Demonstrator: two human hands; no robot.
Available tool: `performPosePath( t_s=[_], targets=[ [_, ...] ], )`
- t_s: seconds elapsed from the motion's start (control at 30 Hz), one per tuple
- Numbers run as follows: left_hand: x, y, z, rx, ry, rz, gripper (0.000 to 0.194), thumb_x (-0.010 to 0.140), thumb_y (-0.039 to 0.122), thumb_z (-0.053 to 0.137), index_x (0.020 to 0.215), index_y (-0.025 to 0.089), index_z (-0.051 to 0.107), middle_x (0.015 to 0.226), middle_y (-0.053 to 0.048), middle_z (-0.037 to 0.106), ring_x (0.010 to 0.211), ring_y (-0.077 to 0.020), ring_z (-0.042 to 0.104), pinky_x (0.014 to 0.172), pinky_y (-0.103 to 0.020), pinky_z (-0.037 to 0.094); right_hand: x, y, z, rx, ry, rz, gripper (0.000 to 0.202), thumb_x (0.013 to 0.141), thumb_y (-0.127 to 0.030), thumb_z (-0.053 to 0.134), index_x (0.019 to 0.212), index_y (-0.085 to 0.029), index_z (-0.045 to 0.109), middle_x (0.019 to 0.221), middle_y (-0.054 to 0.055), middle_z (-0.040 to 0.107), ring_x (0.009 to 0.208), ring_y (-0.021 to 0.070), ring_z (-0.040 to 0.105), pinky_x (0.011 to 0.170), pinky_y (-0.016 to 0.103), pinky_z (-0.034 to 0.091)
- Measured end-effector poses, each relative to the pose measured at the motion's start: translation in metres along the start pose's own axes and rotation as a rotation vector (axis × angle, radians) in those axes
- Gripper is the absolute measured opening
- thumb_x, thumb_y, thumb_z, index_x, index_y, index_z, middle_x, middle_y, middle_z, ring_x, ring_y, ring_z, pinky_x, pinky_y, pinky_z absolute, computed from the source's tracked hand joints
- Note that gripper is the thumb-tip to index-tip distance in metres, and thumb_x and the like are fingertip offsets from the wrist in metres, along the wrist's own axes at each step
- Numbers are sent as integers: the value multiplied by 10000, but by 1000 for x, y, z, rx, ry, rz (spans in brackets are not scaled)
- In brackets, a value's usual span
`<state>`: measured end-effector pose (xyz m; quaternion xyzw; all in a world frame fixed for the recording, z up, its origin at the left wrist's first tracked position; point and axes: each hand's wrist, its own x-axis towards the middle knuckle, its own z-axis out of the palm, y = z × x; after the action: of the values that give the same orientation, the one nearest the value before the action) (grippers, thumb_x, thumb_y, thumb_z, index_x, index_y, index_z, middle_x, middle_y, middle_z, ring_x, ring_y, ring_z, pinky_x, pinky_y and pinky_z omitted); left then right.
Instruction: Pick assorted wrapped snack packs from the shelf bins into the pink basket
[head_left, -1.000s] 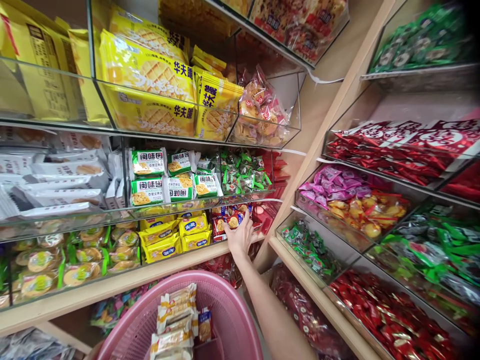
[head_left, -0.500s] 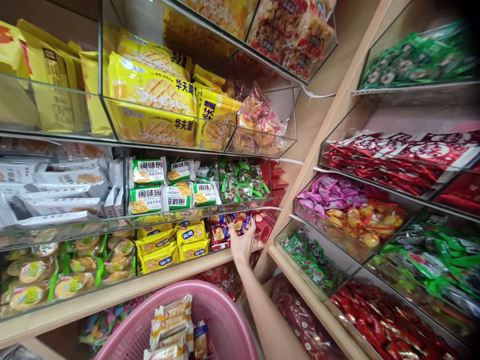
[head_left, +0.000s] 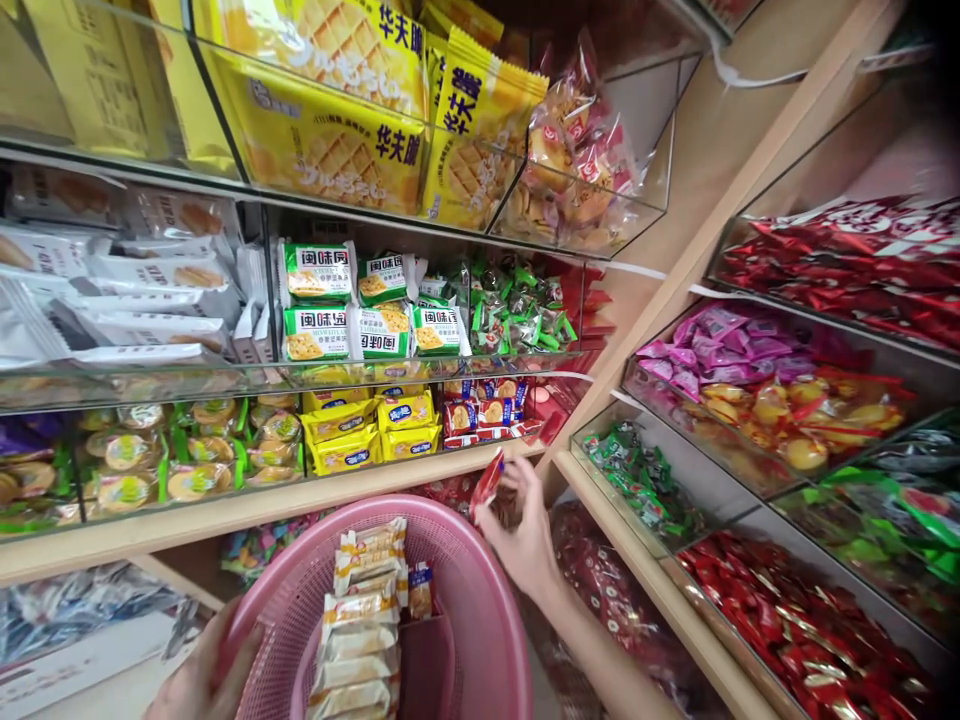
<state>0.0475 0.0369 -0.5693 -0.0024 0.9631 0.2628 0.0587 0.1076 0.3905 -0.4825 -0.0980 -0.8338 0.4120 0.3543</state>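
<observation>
My right hand (head_left: 525,530) pinches a small red snack packet (head_left: 489,484) between thumb and fingers, just beyond the basket's right rim. My left hand (head_left: 210,660) is closed on the left rim of a pink plastic basket (head_left: 496,590). Inside the basket lies a row of cream-and-gold wrapped snack bars (head_left: 360,640), with one blue-and-red packet (head_left: 421,590) beside them. Behind my right hand, a bin holds similar blue-and-red biscuit packets (head_left: 484,412). Yellow packets (head_left: 409,425) fill the compartment to its left.
Clear-fronted shelf bins hold yellow waffle packs (head_left: 337,130), green-and-white packets (head_left: 319,272) and white-wrapped snacks (head_left: 157,290). On the right stand bins of green sweets (head_left: 637,475), purple sweets (head_left: 720,345) and red sweets (head_left: 795,620). A wooden shelf edge (head_left: 247,497) runs behind the basket.
My right hand has come out of the blue-and-red biscuit bin, down toward the basket, with a red packet. My left hand has come into view on the basket rim. The view has tilted down.
</observation>
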Motion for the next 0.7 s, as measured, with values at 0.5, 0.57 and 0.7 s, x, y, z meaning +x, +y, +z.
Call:
performPosePath(
  t_s=[0.5, 0.57, 0.7],
  targets=[
    [-2, 3, -3, 21, -33, 3, 556, 823, 524, 319, 1210, 169, 502, 1011, -115, 715, 953, -285, 659, 791, -361, 514, -56, 24, 40, -641, -1002, -508, 890, 672, -417, 626, 1411, -196, 182, 1092, 114, 566, 977, 291, 507, 1000, 522, 244],
    [-2, 2, -3, 15, -63, -2, 585, 827, 535, 293, 1234, 156, 474, 1058, -131, 696, 996, -286, 642, 833, -371, 497, -56, 30, 49, -660, -999, -513, 947, 665, -406, 642, 1426, -178, 127, 1079, 117, 569, 967, 293, 505, 999, 531, 236],
    [1, -8, 4, 7, -85, -38, 610, 829, 550, 273, 1256, 153, 451, 1114, -141, 670, 1013, -291, 632, 853, -381, 488, -57, 34, 64, -668, -998, -518, 1095, 637, -426, 682, 1438, -155, -14, 1052, 114, 584, 942, 302, 512, 987, 549, 247]
  ],
)
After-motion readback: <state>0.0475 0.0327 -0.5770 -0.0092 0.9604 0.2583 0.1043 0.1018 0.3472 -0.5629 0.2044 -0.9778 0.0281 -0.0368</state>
